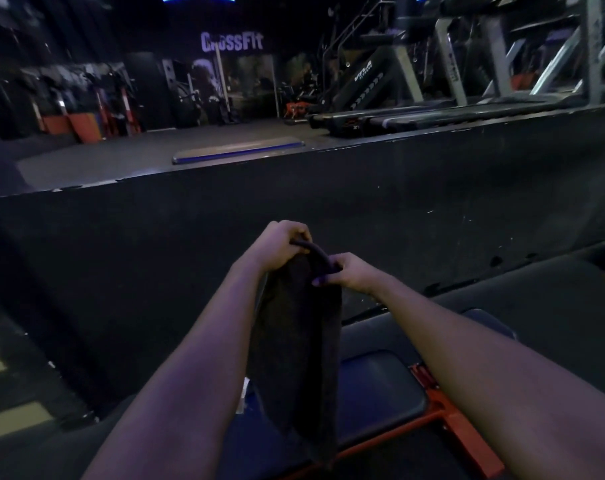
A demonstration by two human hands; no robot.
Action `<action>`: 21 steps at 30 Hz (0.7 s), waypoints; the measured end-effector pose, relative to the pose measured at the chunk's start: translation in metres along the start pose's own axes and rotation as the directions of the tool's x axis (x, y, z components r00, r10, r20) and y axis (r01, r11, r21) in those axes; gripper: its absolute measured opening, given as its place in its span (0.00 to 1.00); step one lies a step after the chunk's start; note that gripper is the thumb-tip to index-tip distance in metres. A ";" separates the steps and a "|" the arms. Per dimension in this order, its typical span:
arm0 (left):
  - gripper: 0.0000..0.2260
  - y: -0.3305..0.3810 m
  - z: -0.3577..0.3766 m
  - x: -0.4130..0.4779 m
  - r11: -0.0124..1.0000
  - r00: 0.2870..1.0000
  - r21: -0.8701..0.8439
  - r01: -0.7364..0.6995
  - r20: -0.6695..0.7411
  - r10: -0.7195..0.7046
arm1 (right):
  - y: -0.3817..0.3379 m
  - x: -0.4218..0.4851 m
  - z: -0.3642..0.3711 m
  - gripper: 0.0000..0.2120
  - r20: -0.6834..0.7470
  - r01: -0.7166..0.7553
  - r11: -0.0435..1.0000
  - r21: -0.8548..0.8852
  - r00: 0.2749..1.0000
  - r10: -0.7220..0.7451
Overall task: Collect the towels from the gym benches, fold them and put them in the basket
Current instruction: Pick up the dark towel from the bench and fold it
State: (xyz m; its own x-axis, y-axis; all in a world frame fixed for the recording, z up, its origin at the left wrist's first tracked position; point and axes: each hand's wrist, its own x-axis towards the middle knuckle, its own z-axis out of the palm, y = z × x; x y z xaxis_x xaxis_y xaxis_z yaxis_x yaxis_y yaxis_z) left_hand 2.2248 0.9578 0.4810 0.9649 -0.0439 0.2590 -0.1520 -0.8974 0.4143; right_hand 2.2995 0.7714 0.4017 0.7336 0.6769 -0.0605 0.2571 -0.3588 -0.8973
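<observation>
Above the bench (374, 386), both hands (315, 261) pinch the towel (297, 348) hanging lengthwise downward.

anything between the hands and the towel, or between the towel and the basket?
Nothing between hands and towel: the left hand and right hand both grip the top edge of the dark towel, which hangs above the bench. No basket shows in this view, so the path to it cannot be judged.

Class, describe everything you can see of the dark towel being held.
The towel is dark, nearly black, of soft-looking cloth. It hangs lengthwise as a narrow strip, its top edge bunched between the left hand and right hand, both gripping it. Its lower end dangles in front of the blue padded bench.
</observation>
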 end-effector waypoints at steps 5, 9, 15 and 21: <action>0.09 -0.028 -0.023 -0.016 0.996 0.965 0.056 0.075 -0.257 -0.058 | 0.001 0.009 0.013 0.20 0.017 -0.081 0.983 -0.163 0.996 0.085; 0.10 -0.049 -0.038 -0.031 0.972 0.766 -0.001 0.237 -0.615 -0.187 | 0.015 0.014 0.024 0.22 0.090 -0.129 0.944 -0.304 0.983 0.163; 0.07 -0.068 -0.062 -0.051 0.845 0.354 -0.145 0.514 -0.862 -0.364 | 0.047 0.009 0.023 0.11 -0.304 -0.376 0.854 -0.359 0.912 0.274; 0.08 -0.090 -0.062 -0.065 0.760 0.220 -0.192 0.621 -0.888 -0.404 | 0.033 0.003 0.017 0.07 -0.847 -0.411 0.911 -0.027 0.493 0.198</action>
State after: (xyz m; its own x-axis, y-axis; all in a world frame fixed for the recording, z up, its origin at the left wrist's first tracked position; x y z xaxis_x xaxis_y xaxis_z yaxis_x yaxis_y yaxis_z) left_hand 2.1629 1.0681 0.4812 0.0834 0.7428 0.6643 0.4425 -0.6249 0.6432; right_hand 2.2996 0.7723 0.3644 0.9456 -0.2814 0.1632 -0.0506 -0.6228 -0.7807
